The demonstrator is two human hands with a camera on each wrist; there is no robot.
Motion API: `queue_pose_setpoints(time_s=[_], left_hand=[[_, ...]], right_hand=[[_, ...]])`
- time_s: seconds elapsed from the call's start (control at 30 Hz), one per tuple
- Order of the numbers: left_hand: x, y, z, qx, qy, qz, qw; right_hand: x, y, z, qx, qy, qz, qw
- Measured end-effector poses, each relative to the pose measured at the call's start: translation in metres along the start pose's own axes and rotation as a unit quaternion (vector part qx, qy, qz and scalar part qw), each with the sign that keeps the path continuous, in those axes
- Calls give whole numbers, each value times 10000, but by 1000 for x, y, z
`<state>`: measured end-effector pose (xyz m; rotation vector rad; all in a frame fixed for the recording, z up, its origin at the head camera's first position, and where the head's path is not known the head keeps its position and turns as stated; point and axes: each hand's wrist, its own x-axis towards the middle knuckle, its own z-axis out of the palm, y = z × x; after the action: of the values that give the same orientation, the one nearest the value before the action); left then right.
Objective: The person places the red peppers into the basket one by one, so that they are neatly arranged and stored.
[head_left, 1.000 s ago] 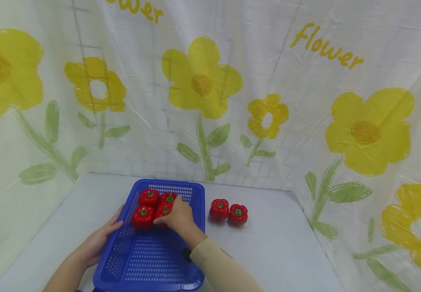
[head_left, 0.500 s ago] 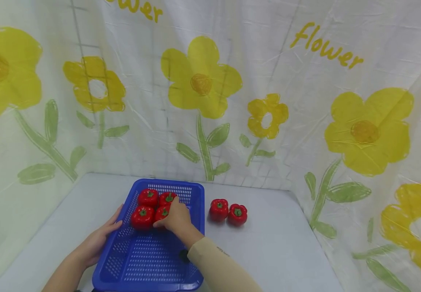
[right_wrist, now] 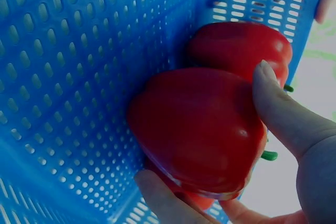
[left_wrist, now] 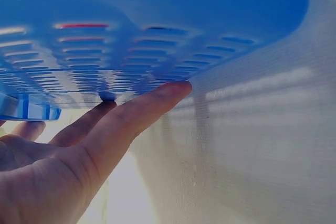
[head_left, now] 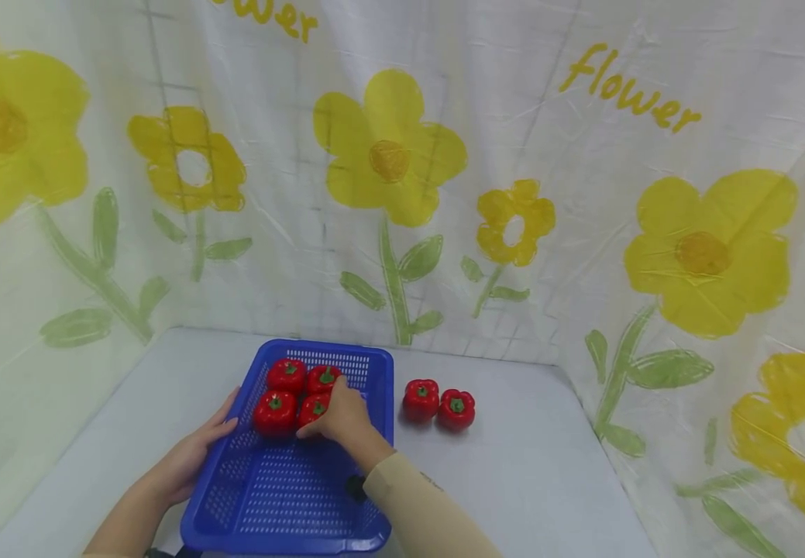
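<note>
Inside a blue perforated plastic basket (head_left: 290, 496) are several glossy red bell peppers with green stems, grouped in its far half. My right hand (head_left: 339, 415) grips the front right bell pepper (right_wrist: 199, 129), thumb on one side and fingers on the other. Part of that pepper is hidden by the hand in the head view. Behind it in the right wrist view lies another bell pepper (right_wrist: 236, 48). Against the basket's left outer side my left hand (head_left: 196, 453) rests, its extended fingers (left_wrist: 131, 116) touching the slotted wall in the left wrist view.
To the basket's right, two more red bell peppers (head_left: 421, 401) stand side by side on the white table (head_left: 514, 465). A white curtain (head_left: 270, 271) printed with yellow flowers hangs behind the table.
The right hand stays on the same bell pepper, with barely any movement. The whole head view shifts very slightly; the basket and the peppers otherwise keep their places.
</note>
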<state>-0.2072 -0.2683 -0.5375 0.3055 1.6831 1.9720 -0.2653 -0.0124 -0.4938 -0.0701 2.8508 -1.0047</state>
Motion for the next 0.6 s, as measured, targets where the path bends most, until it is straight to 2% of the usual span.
queue_pose_setpoints(time_s=[0.33,0.6], left_hand=[[1,0,0,42,45,45,10000],[1,1,0,70,95,23,9999]], right_hand=[[0,5,-3,85,-51,-31,9999],[-6,6,-18,237,-95,-126,9996]])
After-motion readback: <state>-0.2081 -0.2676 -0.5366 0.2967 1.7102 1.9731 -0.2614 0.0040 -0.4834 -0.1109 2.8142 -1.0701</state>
